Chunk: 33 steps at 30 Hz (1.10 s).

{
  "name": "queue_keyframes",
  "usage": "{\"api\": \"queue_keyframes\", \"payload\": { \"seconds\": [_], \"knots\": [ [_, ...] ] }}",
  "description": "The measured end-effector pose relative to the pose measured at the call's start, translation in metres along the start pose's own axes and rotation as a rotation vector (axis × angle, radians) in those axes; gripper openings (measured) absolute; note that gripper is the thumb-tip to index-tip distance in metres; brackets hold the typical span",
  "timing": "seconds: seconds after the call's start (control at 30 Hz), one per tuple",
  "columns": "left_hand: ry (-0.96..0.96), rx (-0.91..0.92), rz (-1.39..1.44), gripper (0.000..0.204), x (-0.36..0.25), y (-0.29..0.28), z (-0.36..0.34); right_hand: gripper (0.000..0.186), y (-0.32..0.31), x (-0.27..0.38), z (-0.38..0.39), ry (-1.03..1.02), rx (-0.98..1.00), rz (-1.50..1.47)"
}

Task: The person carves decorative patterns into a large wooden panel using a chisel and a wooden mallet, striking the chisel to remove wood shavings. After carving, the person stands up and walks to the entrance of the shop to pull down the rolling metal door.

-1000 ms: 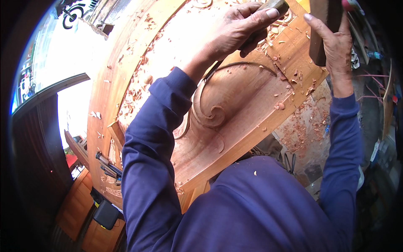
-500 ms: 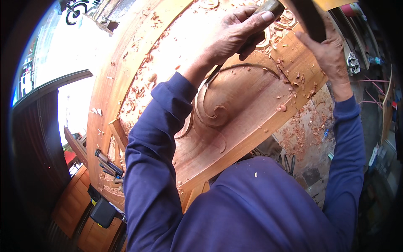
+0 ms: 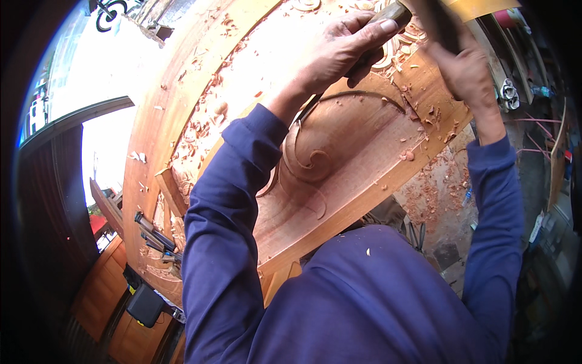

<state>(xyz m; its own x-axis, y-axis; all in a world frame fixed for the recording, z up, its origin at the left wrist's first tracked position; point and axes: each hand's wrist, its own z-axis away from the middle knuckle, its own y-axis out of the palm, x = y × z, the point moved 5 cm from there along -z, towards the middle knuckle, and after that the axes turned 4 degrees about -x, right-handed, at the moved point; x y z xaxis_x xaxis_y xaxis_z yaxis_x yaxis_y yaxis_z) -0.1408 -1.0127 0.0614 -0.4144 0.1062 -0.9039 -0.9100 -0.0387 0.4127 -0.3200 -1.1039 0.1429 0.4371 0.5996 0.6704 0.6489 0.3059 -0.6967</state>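
Handle (image 3: pixel 397 11) being clasped in curled left hand (image 3: pixel 342 51), blurred block (image 3: pixel 441 27) in curled right hand (image 3: pixel 468 74).
Panel (image 3: pixel 364 161) being partly hidden by sleeve (image 3: pixel 223 212); tools (image 3: pixel 153 233) being carried near panel's left edge.

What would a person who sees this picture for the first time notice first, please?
Probably the carved wooden panel in the middle, with its spiral curl and loose shavings near its edge. Next, at the top, the left hand grips a wooden handle, while at the upper right the right hand holds a blurred dark block.
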Motion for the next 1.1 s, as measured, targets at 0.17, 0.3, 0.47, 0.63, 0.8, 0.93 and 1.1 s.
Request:
{"api": "queue_keyframes", "payload": {
  "seconds": [0.17,0.3,0.47,0.63,0.8,0.93,1.1],
  "knots": [
    [0.027,-0.089,-0.043,0.051,-0.003,-0.008,0.006,0.068,-0.005,-0.018,-0.012,0.06,-0.153,-0.344],
    [0.036,-0.047,-0.002,0.054,-0.002,-0.008,0.007,0.066,0.015,-0.001,-0.004,0.006,-0.129,-0.42],
    [-0.001,-0.167,-0.049,0.055,-0.004,-0.018,0.013,0.077,0.001,0.005,-0.018,0.077,-0.16,-0.287],
    [0.017,-0.16,-0.026,0.055,-0.003,-0.021,0.016,0.08,0.024,0.004,-0.022,-0.151,0.143,-0.14],
    [0.023,-0.187,-0.015,0.05,-0.015,-0.021,0.023,0.083,0.012,0.007,-0.036,0.18,-0.114,-0.52],
    [0.032,-0.187,-0.026,0.044,-0.015,-0.023,0.029,0.083,0.03,0.004,-0.033,-0.074,0.157,-0.288],
    [0.059,-0.229,-0.02,0.041,-0.015,-0.029,0.033,0.079,0.025,0.004,-0.048,0.107,-0.043,-0.686]
  ]
}}
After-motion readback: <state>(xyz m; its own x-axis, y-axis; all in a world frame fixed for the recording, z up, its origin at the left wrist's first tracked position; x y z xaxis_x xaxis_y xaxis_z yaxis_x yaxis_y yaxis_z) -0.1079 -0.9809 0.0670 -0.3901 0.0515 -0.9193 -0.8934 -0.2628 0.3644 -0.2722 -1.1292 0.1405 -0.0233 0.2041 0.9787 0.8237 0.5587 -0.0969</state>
